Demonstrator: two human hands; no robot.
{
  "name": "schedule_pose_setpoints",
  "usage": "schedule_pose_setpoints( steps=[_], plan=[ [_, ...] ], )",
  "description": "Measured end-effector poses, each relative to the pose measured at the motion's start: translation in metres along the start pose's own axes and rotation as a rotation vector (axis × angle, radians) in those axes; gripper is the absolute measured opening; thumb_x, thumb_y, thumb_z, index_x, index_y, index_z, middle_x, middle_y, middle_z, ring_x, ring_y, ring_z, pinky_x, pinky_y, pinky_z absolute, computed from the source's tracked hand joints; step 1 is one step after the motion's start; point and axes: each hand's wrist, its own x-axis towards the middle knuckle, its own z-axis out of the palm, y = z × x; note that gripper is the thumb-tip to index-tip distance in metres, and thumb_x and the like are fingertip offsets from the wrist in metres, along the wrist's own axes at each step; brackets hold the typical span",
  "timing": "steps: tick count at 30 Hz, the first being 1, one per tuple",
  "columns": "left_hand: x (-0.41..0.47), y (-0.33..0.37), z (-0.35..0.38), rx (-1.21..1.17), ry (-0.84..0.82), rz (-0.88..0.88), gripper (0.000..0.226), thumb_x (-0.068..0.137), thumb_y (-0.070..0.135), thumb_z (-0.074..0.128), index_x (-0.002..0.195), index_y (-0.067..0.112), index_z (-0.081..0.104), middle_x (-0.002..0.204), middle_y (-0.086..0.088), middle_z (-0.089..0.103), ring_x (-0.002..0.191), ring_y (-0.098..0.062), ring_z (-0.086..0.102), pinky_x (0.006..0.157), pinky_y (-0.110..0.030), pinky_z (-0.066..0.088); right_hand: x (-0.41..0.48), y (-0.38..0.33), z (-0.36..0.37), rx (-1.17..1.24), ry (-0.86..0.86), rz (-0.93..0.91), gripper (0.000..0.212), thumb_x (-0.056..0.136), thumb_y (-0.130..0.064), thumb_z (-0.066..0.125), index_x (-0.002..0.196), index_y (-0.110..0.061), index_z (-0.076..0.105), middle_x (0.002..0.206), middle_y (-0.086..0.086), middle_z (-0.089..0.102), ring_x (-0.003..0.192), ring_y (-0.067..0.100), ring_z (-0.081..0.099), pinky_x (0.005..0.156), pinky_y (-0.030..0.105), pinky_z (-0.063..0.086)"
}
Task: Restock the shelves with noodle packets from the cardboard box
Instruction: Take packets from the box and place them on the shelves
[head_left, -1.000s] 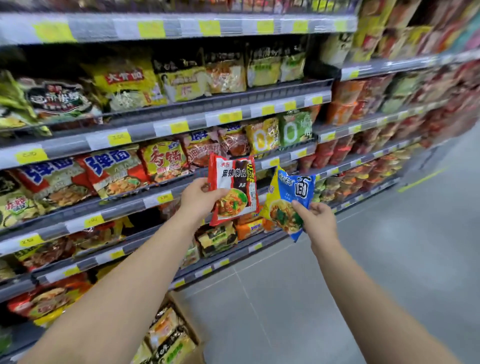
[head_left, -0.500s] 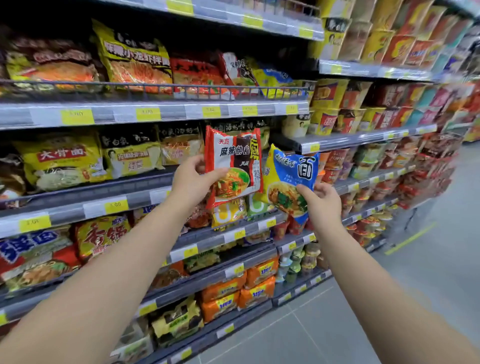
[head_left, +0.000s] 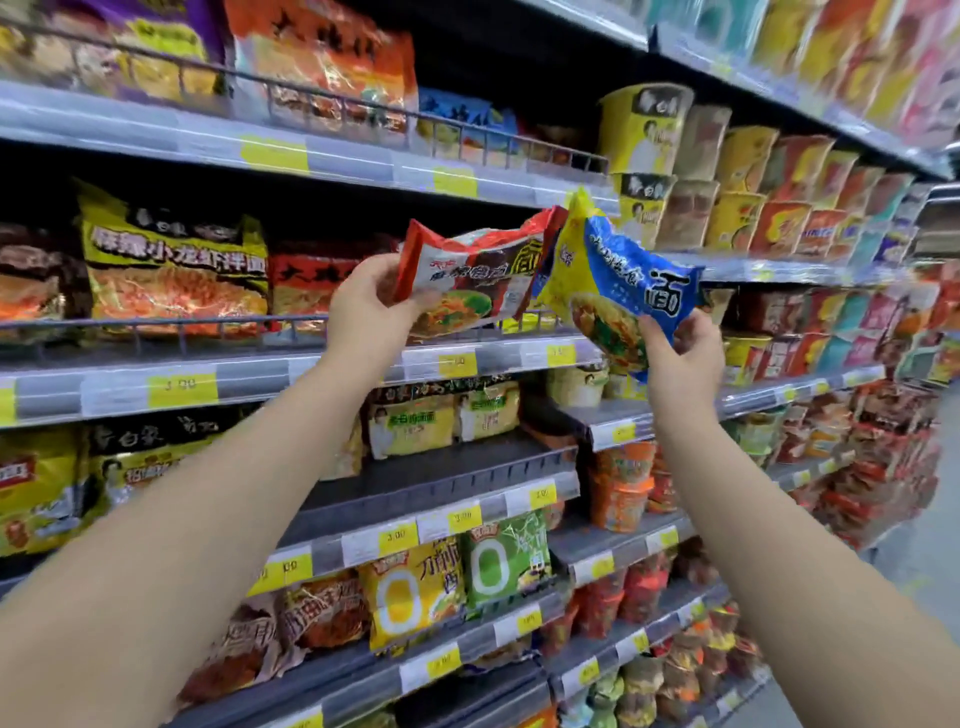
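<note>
My left hand grips a red noodle packet by its left edge. It is held up in front of the wire-railed shelf. Beside it, my right hand pinches the lower corner of a blue and yellow noodle packet. Both packets lean back towards the shelf, and the blue one overlaps the red one's right edge. The cardboard box is out of view.
Noodle packets fill the shelves on the left, among them a yellow-black pack. A bare dark stretch of shelf lies below my hands. Stacked cup noodles stand to the right. Grey floor shows at the far right.
Both hands have risen with their packets from the lower shelves to the upper ones. The packets have tipped back from upright. The view has tilted up, and the box has left the frame.
</note>
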Motion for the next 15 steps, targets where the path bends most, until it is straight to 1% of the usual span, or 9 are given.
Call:
schedule_pose_setpoints(
  steps=[2, 5, 8, 10, 12, 13, 15],
  plan=[
    [0.016, 0.000, 0.014, 0.021, 0.026, 0.020, 0.032, 0.080, 0.024, 0.073, 0.110, 0.021, 0.063, 0.099, 0.011, 0.062, 0.093, -0.009, 0.058, 0.083, -0.023, 0.045, 0.022, 0.003, 0.005, 0.008, 0.002, -0.032, 0.015, 0.091, -0.025, 0.060, 0.104, -0.022, 0.053, 0.099, -0.001, 0.059, 0.089, 0.013, 0.054, 0.075, 0.023, 0.043],
    [0.036, -0.002, 0.032, 0.079, 0.052, 0.027, 0.029, 0.082, 0.027, 0.071, 0.109, 0.022, 0.062, 0.096, 0.012, 0.060, 0.090, -0.009, 0.056, 0.079, -0.024, 0.043, 0.054, 0.010, 0.010, 0.034, -0.061, -0.091, 0.011, 0.093, -0.023, 0.057, 0.103, -0.024, 0.054, 0.101, -0.001, 0.059, 0.087, 0.009, 0.054, 0.073, 0.020, 0.042],
    [0.055, -0.005, 0.044, 0.189, 0.042, -0.024, 0.034, 0.082, 0.035, 0.071, 0.113, 0.023, 0.061, 0.097, 0.011, 0.062, 0.090, -0.012, 0.058, 0.075, -0.025, 0.040, 0.081, 0.019, 0.014, 0.057, -0.112, -0.115, 0.011, 0.093, -0.022, 0.056, 0.103, -0.027, 0.054, 0.103, -0.004, 0.059, 0.089, 0.005, 0.055, 0.074, 0.018, 0.043],
    [0.065, -0.010, 0.051, 0.281, 0.026, -0.056, 0.037, 0.083, 0.031, 0.070, 0.117, 0.020, 0.058, 0.106, 0.004, 0.064, 0.097, -0.018, 0.059, 0.076, -0.025, 0.038, 0.097, 0.025, 0.018, 0.080, -0.149, -0.128, 0.011, 0.093, -0.019, 0.056, 0.104, -0.023, 0.056, 0.100, -0.005, 0.058, 0.084, -0.001, 0.053, 0.071, 0.011, 0.041],
    [0.072, -0.012, 0.058, 0.412, 0.016, -0.094, 0.043, 0.086, 0.029, 0.067, 0.124, 0.015, 0.053, 0.121, -0.005, 0.062, 0.110, -0.025, 0.057, 0.079, -0.026, 0.038, 0.113, 0.028, 0.022, 0.100, -0.189, -0.153, 0.012, 0.093, -0.018, 0.056, 0.105, -0.019, 0.058, 0.097, -0.007, 0.059, 0.083, -0.003, 0.053, 0.067, 0.002, 0.040],
    [0.074, -0.012, 0.060, 0.480, 0.029, -0.099, 0.048, 0.086, 0.032, 0.066, 0.127, 0.013, 0.049, 0.126, -0.009, 0.060, 0.114, -0.028, 0.055, 0.081, -0.029, 0.039, 0.119, 0.031, 0.024, 0.114, -0.211, -0.165, 0.012, 0.093, -0.018, 0.056, 0.105, -0.019, 0.059, 0.096, -0.007, 0.060, 0.083, -0.002, 0.054, 0.069, 0.003, 0.040],
    [0.076, -0.011, 0.062, 0.604, 0.080, -0.089, 0.061, 0.085, 0.039, 0.066, 0.132, 0.010, 0.038, 0.127, -0.015, 0.057, 0.115, -0.035, 0.054, 0.083, -0.036, 0.042, 0.132, 0.037, 0.028, 0.120, -0.252, -0.191, 0.009, 0.093, -0.019, 0.056, 0.102, -0.020, 0.059, 0.097, -0.003, 0.061, 0.084, 0.005, 0.055, 0.072, 0.013, 0.042]
  ],
)
